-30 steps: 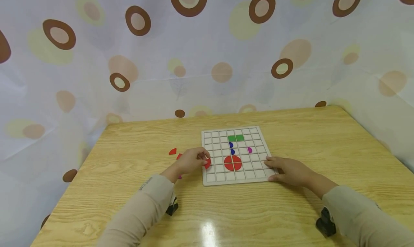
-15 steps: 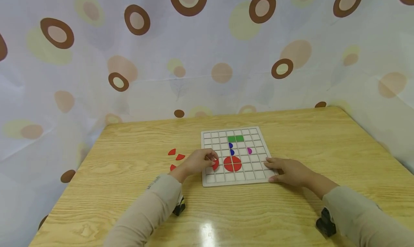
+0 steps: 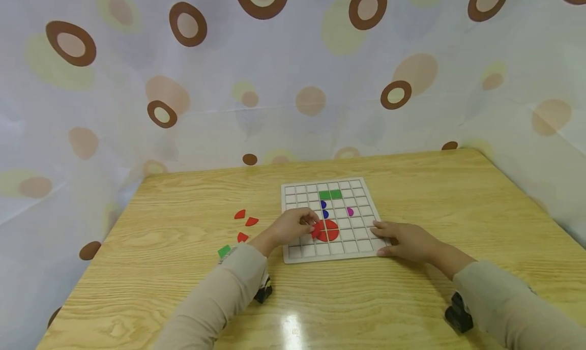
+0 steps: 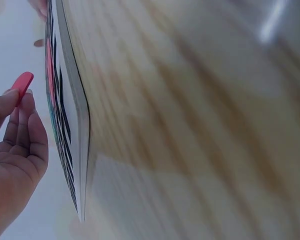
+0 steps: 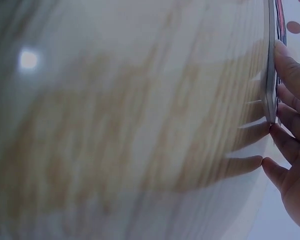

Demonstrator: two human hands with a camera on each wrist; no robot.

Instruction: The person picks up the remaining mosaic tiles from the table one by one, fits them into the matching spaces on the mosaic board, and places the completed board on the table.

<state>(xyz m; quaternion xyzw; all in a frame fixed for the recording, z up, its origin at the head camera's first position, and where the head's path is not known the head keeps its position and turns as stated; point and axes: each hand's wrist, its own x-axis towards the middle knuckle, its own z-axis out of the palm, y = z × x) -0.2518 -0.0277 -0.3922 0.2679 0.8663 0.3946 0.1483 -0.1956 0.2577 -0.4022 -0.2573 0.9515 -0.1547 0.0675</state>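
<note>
My left hand [image 3: 289, 227] pinches a red quarter-circle tile [image 3: 316, 231] between thumb and fingertips, over the lower left of a white grid board [image 3: 350, 246]. In the left wrist view the tile [image 4: 23, 84] is seen nearly edge-on, tilted above the board. Beside it in the head view, red quarter tiles [image 3: 331, 232] form a round shape on the grid, partly overlapped by the held one. My right hand [image 3: 405, 241] rests at the board's right edge. In the right wrist view its thumb [image 5: 289, 67] touches the edge and the other fingertips lie along the corner.
Green squares [image 3: 330, 194], blue half-circles [image 3: 325, 214] and a purple half-circle [image 3: 350, 212] sit on the board. Left of it, three red quarter tiles [image 3: 251, 221] and a green square tile [image 3: 224, 251] lie on the wooden table [image 3: 366, 299]. A patterned cloth [image 3: 274, 60] hangs behind.
My left hand has moved right with the red tile, from the board's left edge to the round red shape. Loose tiles behind the forearm came into view. The right hand stays put.
</note>
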